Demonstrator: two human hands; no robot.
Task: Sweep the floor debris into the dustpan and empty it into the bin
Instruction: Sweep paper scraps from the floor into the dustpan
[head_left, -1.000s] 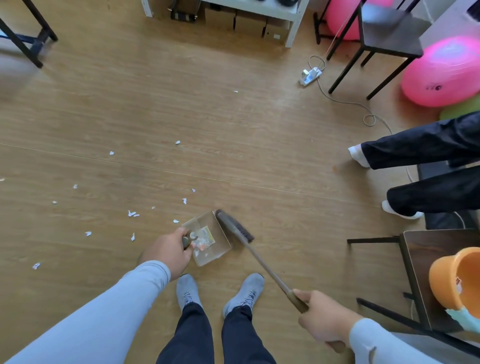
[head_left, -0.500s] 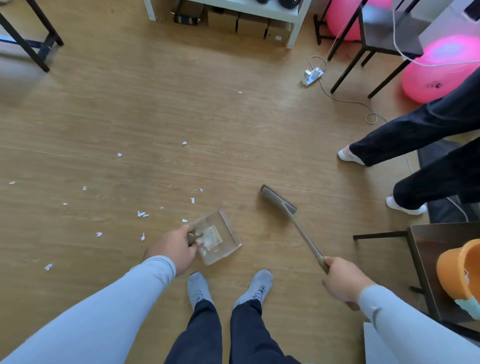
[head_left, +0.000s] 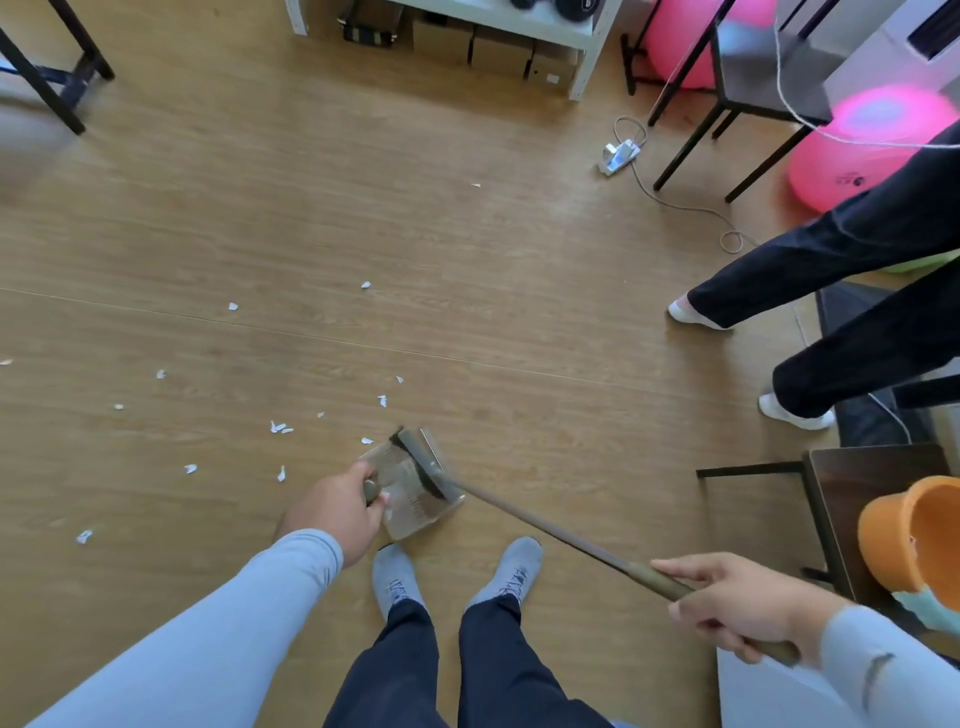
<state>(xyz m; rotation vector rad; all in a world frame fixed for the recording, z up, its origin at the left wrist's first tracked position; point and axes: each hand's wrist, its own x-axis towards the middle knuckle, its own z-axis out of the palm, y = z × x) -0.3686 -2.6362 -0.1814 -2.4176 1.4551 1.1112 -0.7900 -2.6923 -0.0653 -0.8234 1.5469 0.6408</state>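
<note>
Left hand (head_left: 337, 512) grips clear plastic dustpan (head_left: 415, 488); right hand (head_left: 737, 605) grips long brown broom (head_left: 545, 527), head over pan. Risk: tilting pan spills white paper scraps (head_left: 280, 427).

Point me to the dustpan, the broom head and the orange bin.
dustpan (head_left: 415, 512): head view, clear tray floor.
broom head (head_left: 421, 462): head view, top of block.
orange bin (head_left: 883, 540): head view, outer wall.

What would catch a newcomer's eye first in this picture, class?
The bright pink ball at the upper right stands out most, with the orange bin at the right edge. In the lower middle, the left hand holds a clear dustpan on the floor while the right hand holds the broom with its head on the pan. White scraps lie scattered left of it.
</note>
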